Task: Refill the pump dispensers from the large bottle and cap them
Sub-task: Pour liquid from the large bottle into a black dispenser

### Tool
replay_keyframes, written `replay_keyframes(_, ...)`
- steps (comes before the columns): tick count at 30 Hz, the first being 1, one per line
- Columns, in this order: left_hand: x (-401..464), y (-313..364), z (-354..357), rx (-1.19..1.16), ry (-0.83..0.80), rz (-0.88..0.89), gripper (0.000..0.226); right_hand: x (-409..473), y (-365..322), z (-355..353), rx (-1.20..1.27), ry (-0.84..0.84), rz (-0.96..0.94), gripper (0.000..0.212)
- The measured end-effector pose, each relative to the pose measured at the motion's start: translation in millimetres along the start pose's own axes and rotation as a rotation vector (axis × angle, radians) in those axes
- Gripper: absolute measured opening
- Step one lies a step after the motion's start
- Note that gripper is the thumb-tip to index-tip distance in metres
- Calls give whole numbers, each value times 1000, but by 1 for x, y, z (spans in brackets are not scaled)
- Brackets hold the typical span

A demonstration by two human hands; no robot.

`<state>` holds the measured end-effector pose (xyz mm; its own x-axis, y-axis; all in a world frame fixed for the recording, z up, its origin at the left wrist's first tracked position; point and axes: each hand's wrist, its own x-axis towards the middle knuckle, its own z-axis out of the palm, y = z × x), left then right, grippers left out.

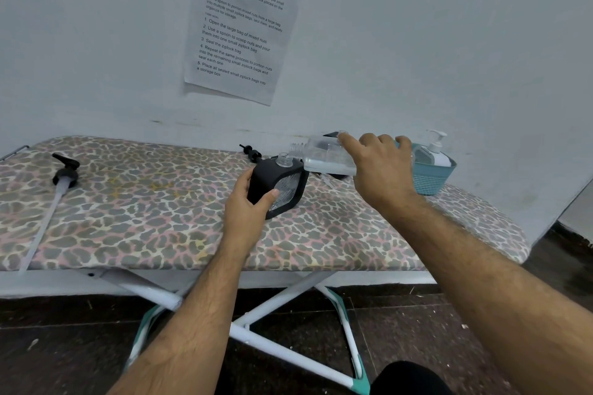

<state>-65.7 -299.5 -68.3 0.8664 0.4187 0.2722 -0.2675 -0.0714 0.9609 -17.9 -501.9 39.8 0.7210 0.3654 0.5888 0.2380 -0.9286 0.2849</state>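
Note:
My left hand (248, 202) grips the side of a black square dispenser (278, 187) with a clear window and an open clear neck, standing slightly tilted on the ironing board (128, 218). My right hand (382, 167) holds the large clear bottle (324, 155) tipped sideways, its uncapped mouth just above and beside the dispenser's neck. A little clear liquid lies along the bottle's lower side. A black pump head with a long tube (61, 179) lies at the board's left. A smaller black pump (252, 152) lies behind the dispenser.
A teal basket (433, 178) at the board's right end holds a white pump bottle (434, 151). A printed sheet (240, 22) hangs on the wall close behind. A dark object is partly hidden behind the large bottle. The board's edge and legs are in front of me.

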Motion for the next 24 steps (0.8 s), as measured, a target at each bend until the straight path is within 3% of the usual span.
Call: replay_keyframes(24, 0, 0, 0, 20, -6, -2, 60, 0, -2, -1, 6, -2, 2, 64)
